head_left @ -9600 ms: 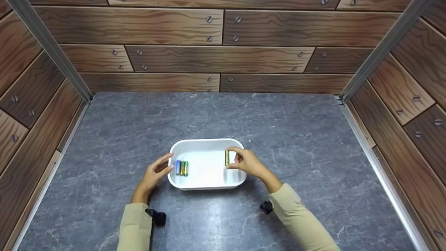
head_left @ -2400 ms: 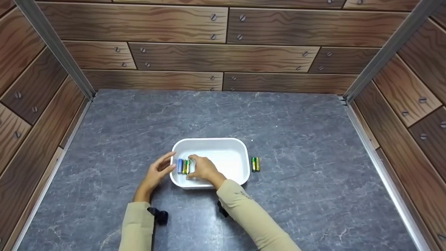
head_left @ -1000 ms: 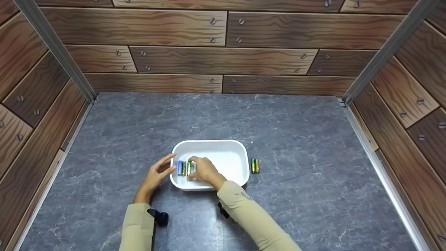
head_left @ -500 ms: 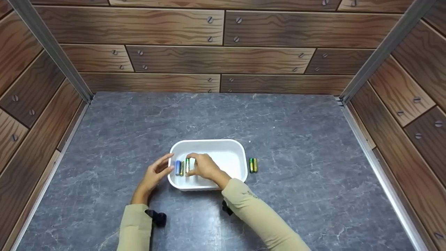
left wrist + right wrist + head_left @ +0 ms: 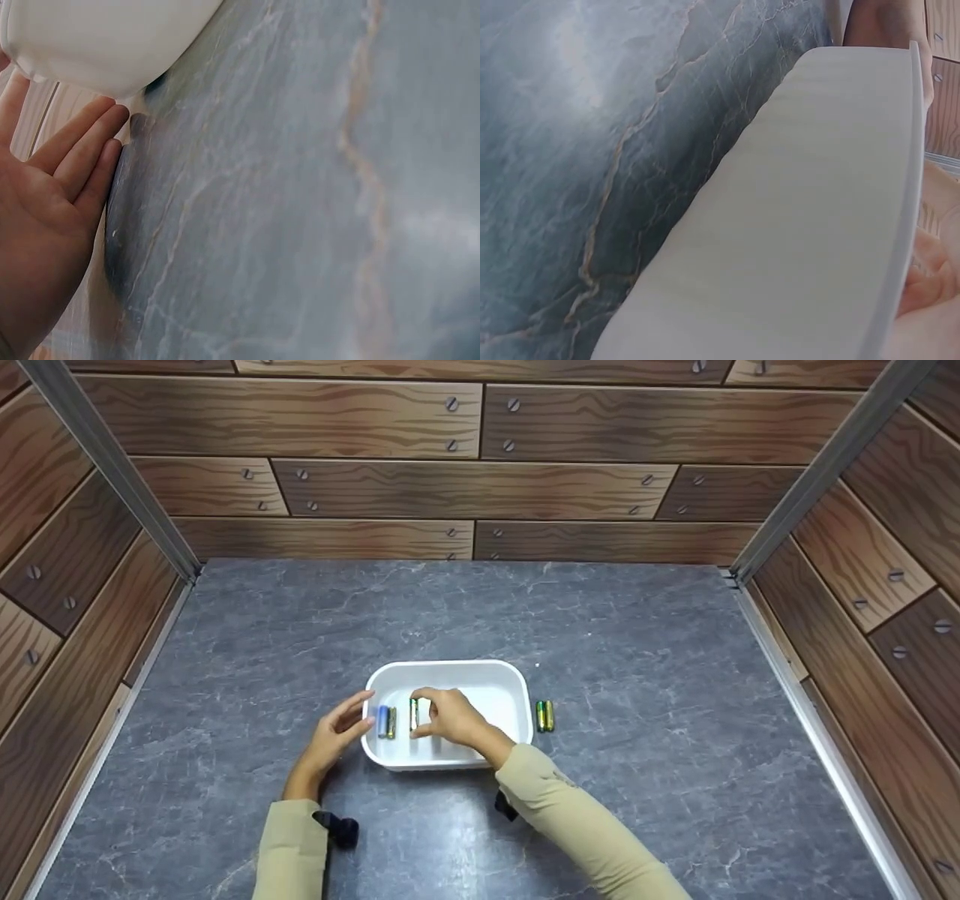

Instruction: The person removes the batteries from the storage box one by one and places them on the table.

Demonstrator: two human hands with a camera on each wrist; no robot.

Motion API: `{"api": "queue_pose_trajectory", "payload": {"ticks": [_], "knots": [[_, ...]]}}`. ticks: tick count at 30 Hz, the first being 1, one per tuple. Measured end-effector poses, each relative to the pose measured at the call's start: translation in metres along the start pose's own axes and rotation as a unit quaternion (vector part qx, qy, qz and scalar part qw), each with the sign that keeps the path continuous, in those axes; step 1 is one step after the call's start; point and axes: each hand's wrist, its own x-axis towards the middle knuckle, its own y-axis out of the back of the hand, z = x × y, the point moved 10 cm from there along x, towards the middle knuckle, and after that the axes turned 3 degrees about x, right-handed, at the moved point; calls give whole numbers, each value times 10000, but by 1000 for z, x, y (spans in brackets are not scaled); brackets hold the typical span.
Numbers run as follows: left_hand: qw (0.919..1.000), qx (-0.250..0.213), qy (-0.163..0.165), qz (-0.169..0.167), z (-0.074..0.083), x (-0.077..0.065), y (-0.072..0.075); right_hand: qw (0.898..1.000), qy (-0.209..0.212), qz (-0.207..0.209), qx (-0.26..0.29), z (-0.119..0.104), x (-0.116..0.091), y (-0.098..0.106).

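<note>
A white rectangular tub (image 5: 448, 663) stands on the table in the head view. Between thumb and fingertips, my right hand (image 5: 450, 718) pinches a green-and-gold battery (image 5: 413, 715) by its two ends, over the tub's floor. At the tub's left end lie a blue battery (image 5: 383, 721) and a gold-green battery (image 5: 391, 722), side by side. My left hand (image 5: 334, 735) is at the left rim with fingers extended; in the left wrist view its fingers (image 5: 90, 150) reach against the tub's outside. The tub's wall (image 5: 780, 210) hides much of my right hand in the right wrist view.
Just outside the tub's right end, a green-gold battery (image 5: 541, 716) and a gold battery (image 5: 550, 716) lie next to each other on the grey marbled table (image 5: 645, 720). Wood-patterned walls (image 5: 375, 487) with metal corner posts enclose the back and sides.
Two batteries have come to lie right of the tub since the oldest frame. Lately my right hand has drawn another battery rightward, away from the remaining two. My left hand stays at the rim.
</note>
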Motion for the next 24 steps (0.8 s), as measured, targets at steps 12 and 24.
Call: {"api": "queue_pose_trajectory", "payload": {"ticks": [12, 24], "knots": [[10000, -51, -34, 19, 0, 1, 0, 9996, 246, 101, 21, 5, -12, 14], [9999, -78, -53, -44, -1, 0, 0, 9990, 412, 99, 149, 11, -24, 29]]}}
